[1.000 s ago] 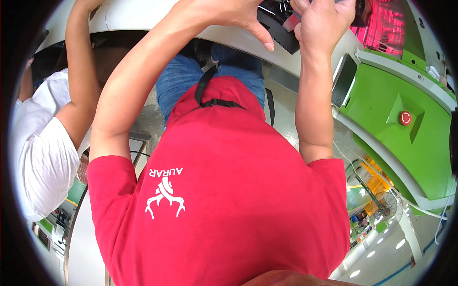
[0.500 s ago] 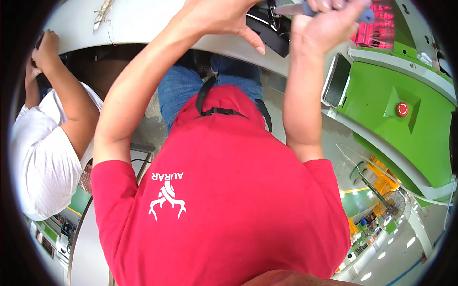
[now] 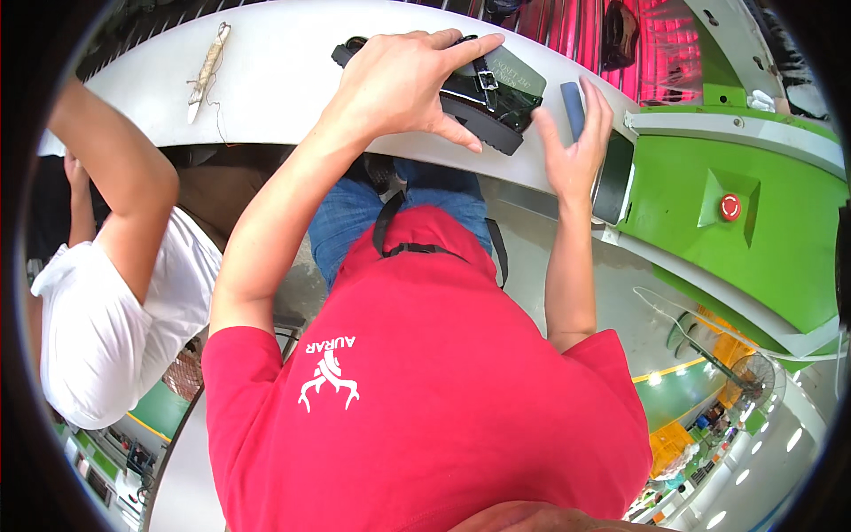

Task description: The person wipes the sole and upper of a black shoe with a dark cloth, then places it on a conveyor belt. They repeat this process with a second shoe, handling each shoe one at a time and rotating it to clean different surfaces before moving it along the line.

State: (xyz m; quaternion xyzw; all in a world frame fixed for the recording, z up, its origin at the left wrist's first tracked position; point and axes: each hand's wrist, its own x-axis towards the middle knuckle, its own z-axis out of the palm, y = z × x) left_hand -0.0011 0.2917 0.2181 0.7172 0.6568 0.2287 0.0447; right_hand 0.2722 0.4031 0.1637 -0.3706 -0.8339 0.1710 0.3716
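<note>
A black buckled shoe point(image 3: 486, 124) with a thick sole lies on its side on the white table point(image 3: 292, 80). My left hand point(image 3: 399, 84) spans it, thumb against the sole and fingers over the upper; its palm hides part of the shoe. Beside the buckle shows a dark greenish panel point(image 3: 519, 71) with print on it. My right hand point(image 3: 574, 160) is open just right of the shoe, thumb close to the shoe's end. A blue-grey bar-shaped piece point(image 3: 573, 106) lies beyond its fingers, partly covered by them.
A conveyor point(image 3: 563, 27) under red light runs behind the table, with a dark shoe point(image 3: 619, 35) on it. Rightward stand a dark flat panel point(image 3: 613, 182) and a green machine point(image 3: 683, 195) with a red button point(image 3: 729, 207). A string-wound tool point(image 3: 209, 66) lies left, near a co-worker in a white shirt point(image 3: 97, 328).
My right hand has come down and opened, letting go of the blue-handled tool it held. The view has shifted, so more of the table and shoe shows under my left hand.
</note>
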